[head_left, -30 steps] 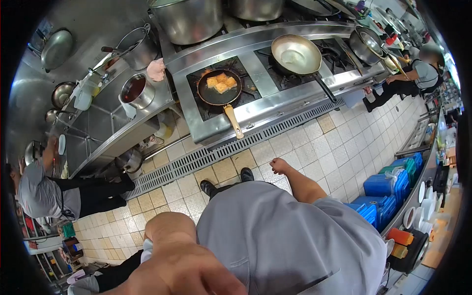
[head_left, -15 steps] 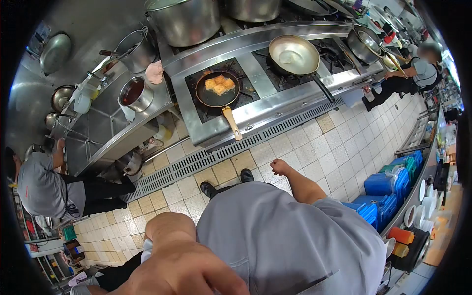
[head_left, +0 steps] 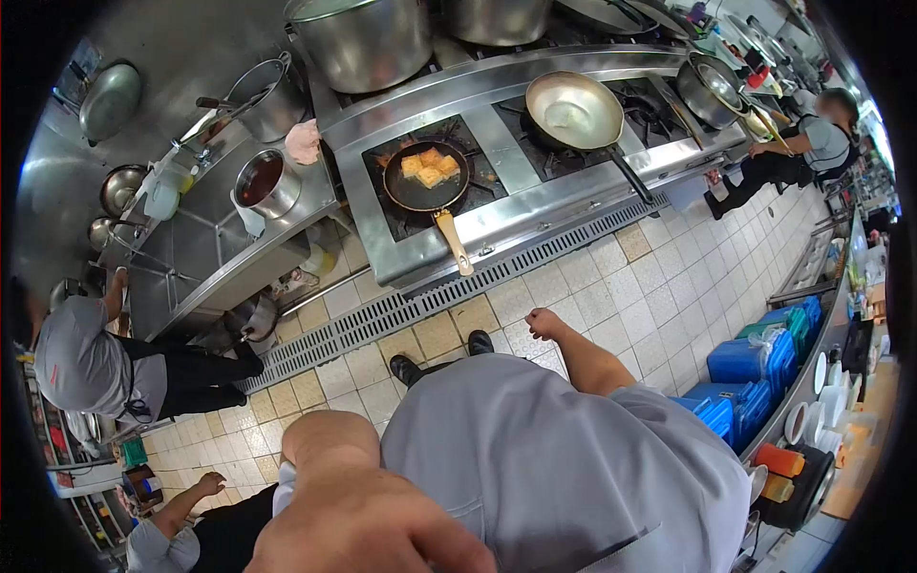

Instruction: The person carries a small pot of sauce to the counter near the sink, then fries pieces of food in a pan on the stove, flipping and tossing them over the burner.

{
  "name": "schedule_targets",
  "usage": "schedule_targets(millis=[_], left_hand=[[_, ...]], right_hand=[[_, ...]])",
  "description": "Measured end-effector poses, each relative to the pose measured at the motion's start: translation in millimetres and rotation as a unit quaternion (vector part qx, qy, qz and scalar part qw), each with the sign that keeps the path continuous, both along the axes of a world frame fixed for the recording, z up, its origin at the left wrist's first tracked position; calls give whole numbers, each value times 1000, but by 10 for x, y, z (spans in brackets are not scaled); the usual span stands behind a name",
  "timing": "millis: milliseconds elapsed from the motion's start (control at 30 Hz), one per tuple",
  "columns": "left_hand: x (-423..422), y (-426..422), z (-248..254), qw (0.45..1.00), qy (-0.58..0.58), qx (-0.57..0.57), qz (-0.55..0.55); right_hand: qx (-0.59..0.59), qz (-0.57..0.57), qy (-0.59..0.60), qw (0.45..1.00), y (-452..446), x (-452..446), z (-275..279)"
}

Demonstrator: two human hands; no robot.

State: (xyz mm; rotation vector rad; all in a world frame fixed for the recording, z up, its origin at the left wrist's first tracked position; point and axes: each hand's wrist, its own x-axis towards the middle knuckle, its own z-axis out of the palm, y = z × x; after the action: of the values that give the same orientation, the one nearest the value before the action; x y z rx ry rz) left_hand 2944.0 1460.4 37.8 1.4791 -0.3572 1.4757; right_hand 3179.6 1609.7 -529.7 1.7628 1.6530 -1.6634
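My left hand (head_left: pixel 373 530) is raised close to the camera in front of my grey shirt (head_left: pixel 535 449). Its back shows, while the bottom edge cuts off most of its fingers. Lower down by my side, my right hand (head_left: pixel 543 325) hangs over the tiled floor with its fingers curled in, and nothing shows in it. Beyond both hands, a frying pan (head_left: pixel 413 197) sits on a stove burner, its light wooden handle (head_left: pixel 452 243) pointing toward me. Several golden-brown fried pieces (head_left: pixel 431 168) lie in that pan, apart from either hand.
A wok (head_left: pixel 573 107) rests on the stove (head_left: pixel 401 263), with large pots (head_left: pixel 368 48) behind. A pot of dark liquid (head_left: pixel 267 183) stands on the left counter. Co-workers (head_left: pixel 81 353) are left, lower left and far right. A floor grate (head_left: pixel 411 310) and blue bins (head_left: pixel 750 361) border the floor.
At the lower left, a co-worker's arm and hand have come into view. My left hand has shifted slightly to the right; my right hand and the pan look nearly unchanged.
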Motion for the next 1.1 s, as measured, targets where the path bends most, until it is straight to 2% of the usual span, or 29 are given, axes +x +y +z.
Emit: schedule_targets(millis=[100,167,267,300,400,467,500,600,1100], left_hand=[[143,-182,-13,991,-41,-76,97],[133,-241,31,984,-19,-137,115],[-64,-172,161,982,88,-161,39],[-72,-139,143,986,88,-140,32],[-107,-261,153,976,81,-199,26],[-42,-284,101,979,27,-189,66],[97,-228,-7,984,-23,-139,104],[138,-126,-83,988,-71,-66,116],[159,-227,-40,987,-61,-109,103]], right_hand=[[-6,-1,-2,1000,-9,-1,-16],[-12,-2,-5,1000,-33,5,-34],[-17,-1,-13,1000,-65,-3,-39],[-20,0,-17,1000,-70,-2,-30],[-22,3,-18,1000,-86,13,-42],[-17,5,-14,1000,-95,23,-53],[-14,6,-13,1000,-102,26,-54],[-11,4,-10,1000,-107,20,-36],[-16,14,-7,1000,-87,23,-71]])
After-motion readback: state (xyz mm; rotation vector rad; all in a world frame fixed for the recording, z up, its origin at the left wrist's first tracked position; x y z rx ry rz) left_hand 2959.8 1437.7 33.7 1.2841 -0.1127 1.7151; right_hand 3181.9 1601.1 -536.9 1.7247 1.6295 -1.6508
